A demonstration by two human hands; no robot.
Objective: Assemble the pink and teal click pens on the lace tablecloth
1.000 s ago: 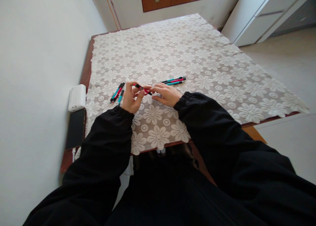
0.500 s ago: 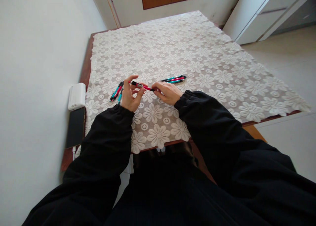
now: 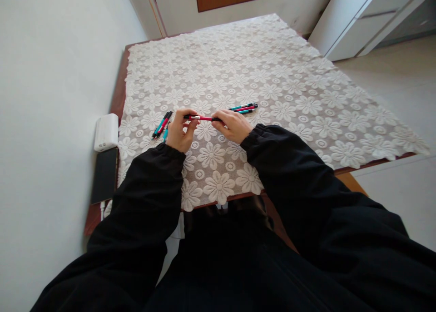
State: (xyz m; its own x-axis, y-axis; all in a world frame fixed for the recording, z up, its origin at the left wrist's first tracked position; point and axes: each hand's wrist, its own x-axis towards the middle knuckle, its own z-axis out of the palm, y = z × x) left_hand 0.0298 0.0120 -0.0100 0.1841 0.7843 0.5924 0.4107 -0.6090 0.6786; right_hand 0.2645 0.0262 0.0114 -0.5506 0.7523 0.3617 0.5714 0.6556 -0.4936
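The pen (image 3: 206,118) looked smooth plastic, the tablecloth (image 3: 218,185) rough lace, the table (image 3: 119,87) wooden, the sleeves (image 3: 150,180) matt cloth.

Legible text: none. Red-and-black pen (image 3: 206,118): is bearing a pale band (image 3: 196,117), any lettering being too small to read. White box (image 3: 106,131): is showing tiny dark marks (image 3: 101,144) on its near end, not resolving into characters.

A white wall (image 3: 61,76) stands left; pale floor (image 3: 398,91) right.

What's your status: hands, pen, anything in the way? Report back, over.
Left hand and right hand: both gripping red pen, one at each end. Pen crosswise over tablecloth. Possible clutter: other pens beside left hand, beyond right.
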